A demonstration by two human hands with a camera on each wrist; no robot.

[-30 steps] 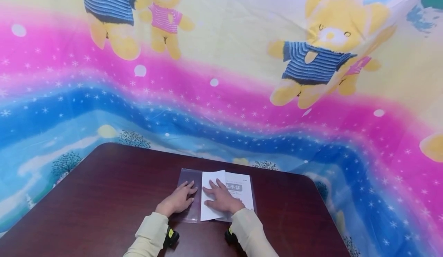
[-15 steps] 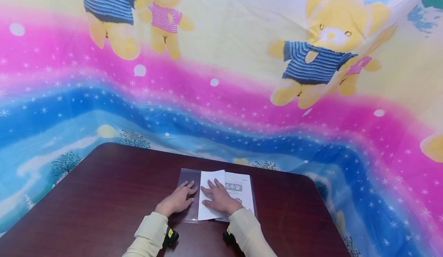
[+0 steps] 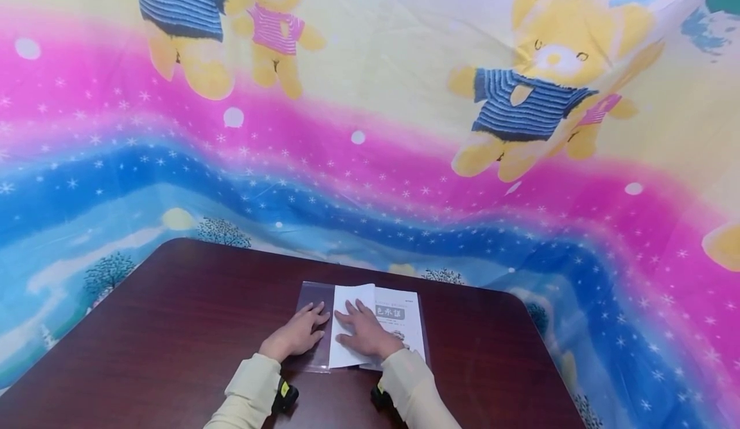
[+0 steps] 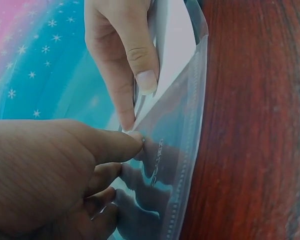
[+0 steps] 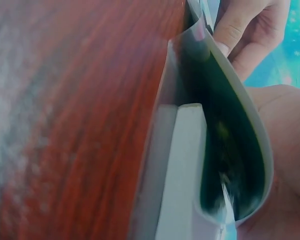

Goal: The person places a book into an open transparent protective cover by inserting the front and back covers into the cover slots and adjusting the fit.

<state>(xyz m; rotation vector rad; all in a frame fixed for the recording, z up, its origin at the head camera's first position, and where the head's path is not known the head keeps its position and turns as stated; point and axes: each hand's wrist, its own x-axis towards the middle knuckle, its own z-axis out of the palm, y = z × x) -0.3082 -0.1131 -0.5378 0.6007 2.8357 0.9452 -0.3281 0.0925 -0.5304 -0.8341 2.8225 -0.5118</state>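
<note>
A book [image 3: 410,336] with a printed title lies on a clear plastic book cover [image 3: 315,294]. Its front cover [image 3: 352,294] is bent over toward the left, white side up, with its edge at the plastic flap. In the right wrist view this cover curves in a loop over the dark green inside, beside the thick page block [image 5: 182,170]. My right hand [image 3: 363,329] presses on the bent white cover with spread fingers. My left hand [image 3: 295,336] rests on the plastic flap [image 4: 165,150], its thumb near the white cover's corner in the left wrist view.
Everything lies on a dark red wooden table [image 3: 191,326], near its middle. Behind the table hangs a cloth [image 3: 370,178] printed with bears and snowflakes. A black camera [image 3: 284,395] is strapped to the left wrist and another camera [image 3: 381,395] to the right.
My right hand has slid slightly left together with the bent white cover, whose edge now overlaps more of the plastic flap. The left hand has stayed in place.
</note>
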